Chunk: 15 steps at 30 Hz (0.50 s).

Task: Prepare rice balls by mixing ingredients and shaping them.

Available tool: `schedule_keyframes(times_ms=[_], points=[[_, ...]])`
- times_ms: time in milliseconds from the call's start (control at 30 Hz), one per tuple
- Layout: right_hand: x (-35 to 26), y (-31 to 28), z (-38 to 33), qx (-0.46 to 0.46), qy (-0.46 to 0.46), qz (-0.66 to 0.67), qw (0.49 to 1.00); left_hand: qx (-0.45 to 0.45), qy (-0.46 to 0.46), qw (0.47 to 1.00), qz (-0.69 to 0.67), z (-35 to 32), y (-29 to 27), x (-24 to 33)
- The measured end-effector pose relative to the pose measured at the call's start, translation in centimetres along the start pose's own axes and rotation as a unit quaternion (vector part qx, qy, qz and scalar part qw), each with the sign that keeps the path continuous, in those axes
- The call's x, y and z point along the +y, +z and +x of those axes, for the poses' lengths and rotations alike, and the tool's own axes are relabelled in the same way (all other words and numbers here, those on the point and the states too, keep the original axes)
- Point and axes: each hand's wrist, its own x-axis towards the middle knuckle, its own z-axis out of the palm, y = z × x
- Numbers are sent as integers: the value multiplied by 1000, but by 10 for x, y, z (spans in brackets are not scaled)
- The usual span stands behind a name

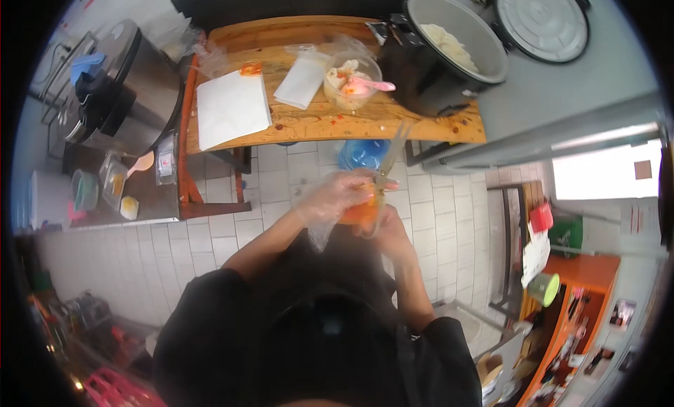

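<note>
In front of my body, my left hand (335, 198) wears a clear plastic glove and is closed round an orange packet (362, 212). My right hand (390, 235) has its fingers in the handles of a pair of scissors (391, 158). The blades point up and away toward the table, a little apart and slightly blurred. Beyond my hands, on the wooden table (302, 132), a clear bowl (351, 103) holds pale food with orange bits, and a pink spoon (379, 85) leans in it. To its left lie a folded white paper (300, 80) and a white board or sheet (232, 108).
A large black pot of rice (449, 49) stands at the table's right end, its lid (544, 17) beyond. At left are a steel cooker (144, 84) and a wooden spoon (142, 162). A blue basin (363, 154) sits below the table. Orange shelves (586, 273) stand at right.
</note>
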Motion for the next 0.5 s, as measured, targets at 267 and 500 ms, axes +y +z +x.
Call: schedule_keyframes(times_ms=[267, 500], points=[[-56, -95, 76, 96, -27, -23, 995, 392, 13, 903, 176, 46, -31, 83], [-120, -120, 136, -82, 23, -278, 957, 339, 42, 938, 65, 78, -73, 103]])
